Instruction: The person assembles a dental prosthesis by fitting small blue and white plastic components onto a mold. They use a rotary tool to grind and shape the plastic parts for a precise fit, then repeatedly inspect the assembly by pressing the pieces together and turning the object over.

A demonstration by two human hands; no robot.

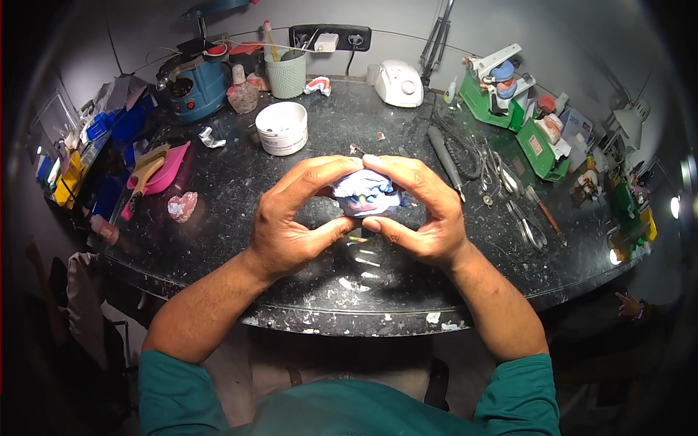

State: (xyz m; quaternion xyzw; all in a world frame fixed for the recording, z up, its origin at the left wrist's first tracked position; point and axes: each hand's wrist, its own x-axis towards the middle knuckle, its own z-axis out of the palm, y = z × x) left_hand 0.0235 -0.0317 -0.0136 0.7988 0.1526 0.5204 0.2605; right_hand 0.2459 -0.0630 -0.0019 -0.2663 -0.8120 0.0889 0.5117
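Note:
Over the middle of the dark bench, my left hand (pixel 291 214) and my right hand (pixel 430 211) together grip a dental model (pixel 366 196). The model is white and blue, with pinkish and dark blue patches on the side toward me. Fingertips of both hands press on its top, and both thumbs support it from below. Bright light washes out part of its surface. A white tub (pixel 282 131) stands beyond my left hand. To the right of my right hand lies a grey handpiece (pixel 445 156) with a coiled cord.
A pink dustpan (pixel 171 171) with a brush (pixel 147 174) and a pink dental cast (pixel 182 207) lie left. Behind are a blue machine (pixel 193 94) and a white control box (pixel 400 83). Metal tools (pixel 527 225) and green articulators (pixel 542 149) sit right. Another person's hand (pixel 630 306) shows far right.

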